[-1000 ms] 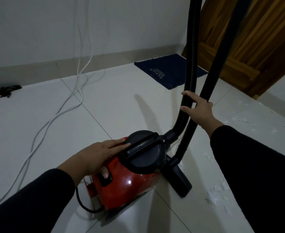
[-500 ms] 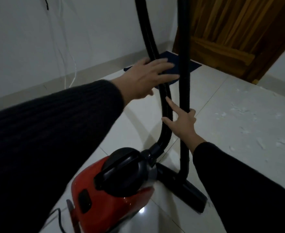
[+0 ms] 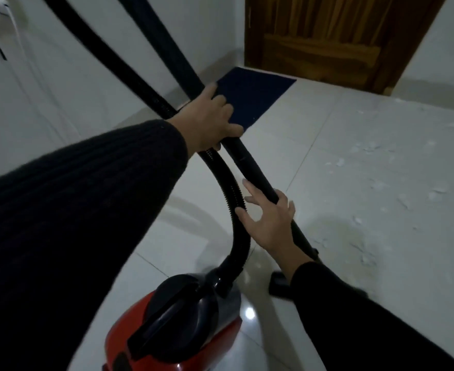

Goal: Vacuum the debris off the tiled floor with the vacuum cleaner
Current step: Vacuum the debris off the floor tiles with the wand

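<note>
The left hand (image 3: 210,121) grips the wand (image 3: 252,167) high up; the right hand (image 3: 270,223), fingers spread, touches it lower. The wand slants down to the right, towards the debris (image 3: 375,167) lying beyond the right hand.

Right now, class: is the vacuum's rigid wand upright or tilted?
Tilted. The wand slants from upper left down to lower right, gripped by the left hand.

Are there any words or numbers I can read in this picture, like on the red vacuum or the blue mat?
None can be read.
Red vacuum: no label or brand shows on the side in view.
Blue mat: no print can be made out; the picture is dark and blurred.
Wand and hose: plain black, no marks.
Door: bare wood.
</note>
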The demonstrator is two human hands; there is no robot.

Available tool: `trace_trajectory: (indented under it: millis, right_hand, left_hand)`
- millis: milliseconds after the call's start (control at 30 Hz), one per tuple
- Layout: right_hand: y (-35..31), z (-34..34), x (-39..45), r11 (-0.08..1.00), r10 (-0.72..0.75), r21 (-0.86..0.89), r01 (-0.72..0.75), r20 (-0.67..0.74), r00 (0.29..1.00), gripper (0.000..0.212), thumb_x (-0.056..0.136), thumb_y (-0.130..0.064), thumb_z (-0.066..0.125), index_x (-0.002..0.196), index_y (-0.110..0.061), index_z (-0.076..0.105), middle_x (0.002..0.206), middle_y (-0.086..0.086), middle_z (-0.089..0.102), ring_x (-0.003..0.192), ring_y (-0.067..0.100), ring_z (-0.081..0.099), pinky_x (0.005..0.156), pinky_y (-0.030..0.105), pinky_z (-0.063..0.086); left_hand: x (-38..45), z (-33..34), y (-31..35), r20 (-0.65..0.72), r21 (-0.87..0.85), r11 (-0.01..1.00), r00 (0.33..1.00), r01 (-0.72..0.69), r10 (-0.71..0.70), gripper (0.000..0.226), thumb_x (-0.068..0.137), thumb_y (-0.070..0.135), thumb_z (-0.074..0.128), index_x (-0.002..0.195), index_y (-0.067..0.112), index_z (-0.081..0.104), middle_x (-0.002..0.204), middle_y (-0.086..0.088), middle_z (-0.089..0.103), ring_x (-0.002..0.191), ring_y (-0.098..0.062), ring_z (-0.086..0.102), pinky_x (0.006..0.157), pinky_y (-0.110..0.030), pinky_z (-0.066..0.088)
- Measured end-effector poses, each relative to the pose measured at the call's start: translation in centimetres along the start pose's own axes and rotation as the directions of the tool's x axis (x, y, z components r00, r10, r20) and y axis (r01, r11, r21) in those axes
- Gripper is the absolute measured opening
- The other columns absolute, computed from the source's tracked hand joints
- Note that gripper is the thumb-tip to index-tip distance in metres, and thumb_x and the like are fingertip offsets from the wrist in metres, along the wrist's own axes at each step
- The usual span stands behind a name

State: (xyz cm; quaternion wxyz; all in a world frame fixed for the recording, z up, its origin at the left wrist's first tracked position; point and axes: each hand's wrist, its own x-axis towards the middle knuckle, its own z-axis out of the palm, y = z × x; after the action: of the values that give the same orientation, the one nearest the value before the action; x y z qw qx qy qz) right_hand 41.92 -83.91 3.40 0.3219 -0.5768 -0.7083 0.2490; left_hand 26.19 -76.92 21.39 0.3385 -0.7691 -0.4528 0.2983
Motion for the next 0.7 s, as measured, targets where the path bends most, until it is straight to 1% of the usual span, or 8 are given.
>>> trace_trajectory:
  millis: [100,167,233,267,367,467,600,700]
  right_hand:
    - [-3.9,-2.3,-1.7,0.935,0.336,0.197,-0.295,-0.228,0.914,0.022,0.089,-0.046,0.058,0.100,-0.027,0.061,0.083,-0.019,0.064,0.127,0.029,0.043,0.111,0.054,0.020]
    - [-7.4,-4.3,-2.3,0.719,0.669,0.432,-0.544,-0.221,0.709,0.031,0.089,-0.051,0.054,0.100,-0.024,0.047,0.087,-0.012,0.062,0.118,0.029,0.048,0.098,0.040,0.036]
    - [-11.2,-6.2,-2.5,0.297,0.890,0.687,-0.663,0.052,0.452,0.054,0.087,-0.058,0.053,0.126,-0.024,0.037,0.116,0.004,0.060,0.117,0.030,0.051,0.090,0.032,0.038]
    - [-13.1,-7.1,-2.6,0.096,0.888,0.775,-0.625,0.217,0.406,0.068,0.086,-0.060,0.053,0.141,-0.030,0.025,0.129,0.008,0.054,0.117,0.030,0.053,0.094,0.034,0.040]
    - [-18.6,-9.3,-3.2,-0.266,0.781,0.864,-0.426,0.453,0.431,0.078,0.090,-0.061,0.046,0.148,-0.048,-0.005,0.137,0.012,0.052,0.108,0.028,0.064,0.095,0.045,0.049]
    - [-22.6,-12.0,-3.5,-0.388,0.785,0.875,-0.291,0.479,0.393,0.063,0.096,-0.053,0.041,0.147,-0.051,0.003,0.132,0.010,0.058,0.107,0.028,0.064,0.094,0.045,0.050]
    - [-25.7,-14.8,-5.8,-0.335,0.813,0.826,-0.453,0.497,0.305,0.034,0.098,-0.055,0.035,0.130,-0.047,0.045,0.081,0.003,0.064,0.100,0.031,0.066,0.096,0.048,0.050]
    - [-26.4,-15.7,-8.0,-0.265,0.835,0.781,-0.566,0.479,0.270,0.042,0.099,-0.050,0.033,0.141,-0.049,0.031,0.085,0.005,0.058,0.074,0.022,0.062,0.075,0.039,0.058]
  left_hand:
    - [-1.6,-2.6,-1.0,0.071,-0.069,0.985,0.984,-0.156,0.161,0.054,0.090,0.054,0.044,0.137,0.030,0.031,0.112,-0.010,0.058,0.095,-0.028,0.060,0.076,-0.036,0.044]
    - [-3.0,-5.0,-1.7,0.136,-0.153,0.967,0.964,-0.206,0.227,0.057,0.092,0.056,0.039,0.141,0.030,0.026,0.111,-0.008,0.060,0.092,-0.027,0.062,0.063,-0.033,0.040]
    - [-4.9,-7.6,-2.4,0.203,-0.261,0.944,0.945,-0.201,0.257,0.062,0.092,0.056,0.038,0.146,0.031,0.018,0.112,-0.007,0.062,0.095,-0.026,0.062,0.062,-0.033,0.037]
    - [-5.9,-8.9,-2.6,0.236,-0.329,0.927,0.935,-0.179,0.265,0.065,0.093,0.056,0.037,0.148,0.032,0.013,0.113,-0.007,0.062,0.098,-0.026,0.061,0.064,-0.032,0.037]
    - [-9.3,-12.0,-3.1,0.260,-0.541,0.833,0.918,-0.117,0.298,0.070,0.094,0.052,0.036,0.149,0.033,-0.002,0.108,-0.007,0.062,0.094,-0.024,0.060,0.068,-0.031,0.043]
    - [-13.5,-14.1,-3.9,0.250,-0.701,0.709,0.908,-0.070,0.337,0.075,0.095,0.049,0.036,0.149,0.031,-0.013,0.115,-0.009,0.063,0.091,-0.024,0.061,0.076,-0.033,0.047]
    - [-19.6,-17.1,-4.8,0.341,-0.873,0.469,0.853,0.132,0.396,0.080,0.098,0.039,0.036,0.144,0.024,-0.027,0.109,-0.019,0.066,0.087,-0.030,0.064,0.078,-0.032,0.046]
    - [-25.4,-19.1,-5.7,0.390,-0.920,0.261,0.755,0.294,0.526,0.095,0.094,0.033,0.048,0.138,0.031,-0.037,0.121,-0.019,0.061,0.071,-0.019,0.059,0.072,-0.026,0.051]
